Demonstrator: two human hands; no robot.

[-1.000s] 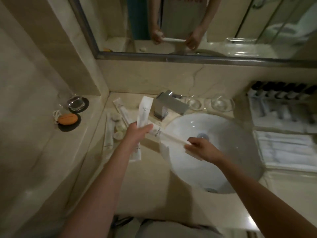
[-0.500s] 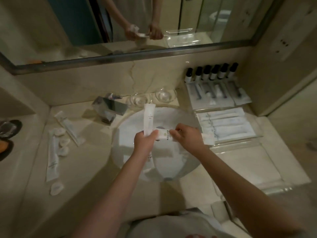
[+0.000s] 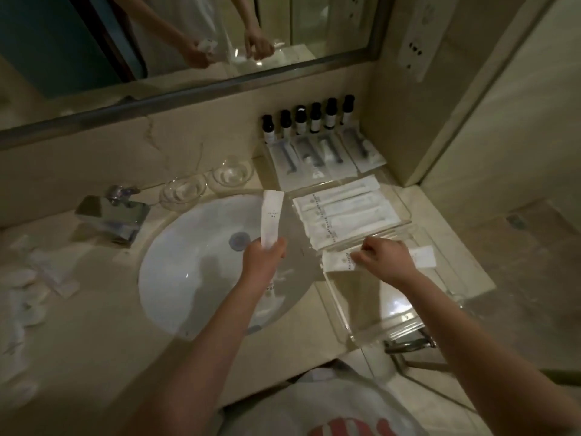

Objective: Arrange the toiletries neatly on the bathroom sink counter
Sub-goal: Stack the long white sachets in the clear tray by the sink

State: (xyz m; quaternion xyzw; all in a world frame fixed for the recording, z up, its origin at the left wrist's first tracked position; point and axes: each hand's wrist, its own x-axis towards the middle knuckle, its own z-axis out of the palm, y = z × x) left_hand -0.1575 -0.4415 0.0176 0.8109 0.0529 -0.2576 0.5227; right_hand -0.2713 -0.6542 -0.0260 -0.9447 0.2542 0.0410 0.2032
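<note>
Gripping: left hand (image 3: 262, 262) upright packet (image 3: 271, 215) | right hand (image 3: 385, 262) flat packet (image 3: 334, 262)

Blurred packets (image 3: 47, 272) at left; print on upright sachet (image 3: 272, 215) too small; flat sachet (image 3: 334, 262) half under right grip (image 3: 385, 262).

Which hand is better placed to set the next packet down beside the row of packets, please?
Right. The right hand pinches a packet over the clear tray, just in front of the row. The left hand holds a second packet upright over the sink, farther off.
</note>
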